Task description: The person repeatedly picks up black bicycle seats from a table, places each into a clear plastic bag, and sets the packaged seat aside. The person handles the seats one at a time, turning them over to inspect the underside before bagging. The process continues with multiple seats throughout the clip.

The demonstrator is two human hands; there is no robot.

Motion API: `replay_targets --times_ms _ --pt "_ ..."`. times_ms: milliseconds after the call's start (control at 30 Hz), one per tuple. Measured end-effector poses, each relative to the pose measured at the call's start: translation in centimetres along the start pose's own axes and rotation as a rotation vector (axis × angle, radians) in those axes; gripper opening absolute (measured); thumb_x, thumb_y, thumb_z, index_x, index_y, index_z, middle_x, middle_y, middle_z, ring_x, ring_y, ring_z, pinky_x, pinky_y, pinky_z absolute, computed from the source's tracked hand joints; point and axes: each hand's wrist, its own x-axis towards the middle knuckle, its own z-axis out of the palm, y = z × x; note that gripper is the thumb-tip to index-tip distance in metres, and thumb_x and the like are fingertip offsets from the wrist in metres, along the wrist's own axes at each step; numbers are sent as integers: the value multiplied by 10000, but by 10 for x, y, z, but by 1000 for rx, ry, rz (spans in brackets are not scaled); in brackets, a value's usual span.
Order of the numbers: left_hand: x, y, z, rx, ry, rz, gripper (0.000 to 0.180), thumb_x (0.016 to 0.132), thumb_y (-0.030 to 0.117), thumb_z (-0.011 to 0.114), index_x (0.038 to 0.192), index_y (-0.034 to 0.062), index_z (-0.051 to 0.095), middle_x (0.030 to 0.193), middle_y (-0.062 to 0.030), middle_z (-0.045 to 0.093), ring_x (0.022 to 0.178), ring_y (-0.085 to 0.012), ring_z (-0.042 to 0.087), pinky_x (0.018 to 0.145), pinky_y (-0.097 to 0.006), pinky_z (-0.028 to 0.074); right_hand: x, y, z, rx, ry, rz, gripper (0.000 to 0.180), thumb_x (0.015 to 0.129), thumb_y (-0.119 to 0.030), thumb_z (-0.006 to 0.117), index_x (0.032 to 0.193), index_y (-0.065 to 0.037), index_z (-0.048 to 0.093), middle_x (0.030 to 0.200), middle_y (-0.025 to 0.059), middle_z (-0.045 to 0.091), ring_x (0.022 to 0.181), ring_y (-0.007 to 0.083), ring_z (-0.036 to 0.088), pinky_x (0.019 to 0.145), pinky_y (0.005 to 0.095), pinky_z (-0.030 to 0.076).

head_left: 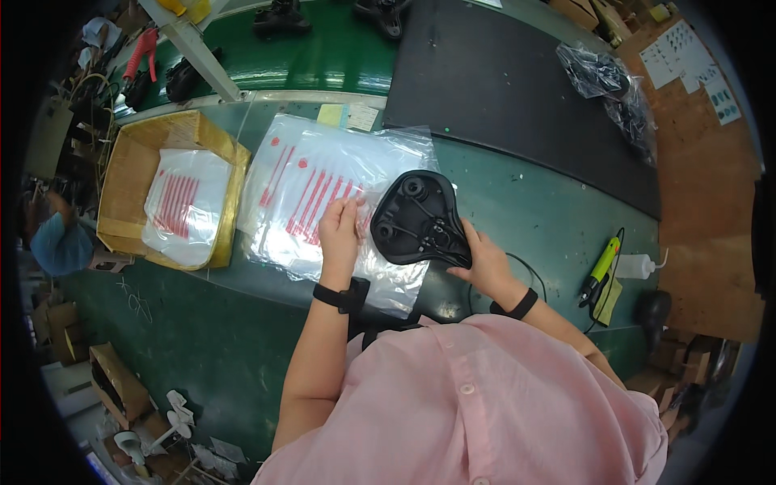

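**A:** Starting at the left, what do you see?

**B:** A cardboard box [129, 162] sits at the left end of the green tabletop [550, 210], and inside it lie clear bags with red printed stripes [182, 206]. I'd say it serves as the stock of bags, kept close by. Just to its right a stack of the same clear bags [323, 174] lies flat on the tabletop, right in front of me.

**A:** And your left hand?

**B:** My left hand [339, 230] rests on that stack, fingers drawn together and pinching at the top bag's film near its edge. It looks as if I'm lifting or parting one layer, though I can't see whether the film is actually gripped.

**A:** What is beside it?

**B:** The black bicycle saddle [420, 218], lying upside down on the right part of the bag stack. Its underside faces me: a glossy black shell, broad at the far end and narrowing toward me, with round sockets, metal rails and a clamp fitting in the middle.

**A:** Your right hand?

**B:** My right hand [485, 263] holds the saddle's near right edge, fingers curled around the rim, thumb on the side. That grip steadies it, I'd judge.

**A:** Further right?

**B:** A yellow-green power screwdriver [600, 268] and a white squeeze bottle [638, 265], parked well clear of my hands.
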Motion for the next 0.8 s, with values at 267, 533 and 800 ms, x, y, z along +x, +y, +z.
replay_targets --times_ms 267,533,800 --pt "0 38 78 750 -276 368 221 884 181 595 919 -20 678 825 -206 676 738 -334 663 655 -380 503 14 -17 -21 -79 7 -265 921 613 -205 835 1405 -67 385 973 167 582 876 344 598 765 399 506" --pt "-64 14 52 685 -561 452 194 893 163 614 1011 25 680 868 -160 695 779 -299 680 654 -344 530 5 9 32 1103 -9 192 648 726 -218 777 1239 66 504 1056 135 651 952 202 612 840 319 487" --pt "14 51 155 530 -433 489 185 847 94 552 1008 32 619 815 -149 674 724 -333 653 622 -375 506 29 2 28 181 107 -193 598 718 -215 771 1250 -67 542 1147 171 620 991 321 630 825 395 501"
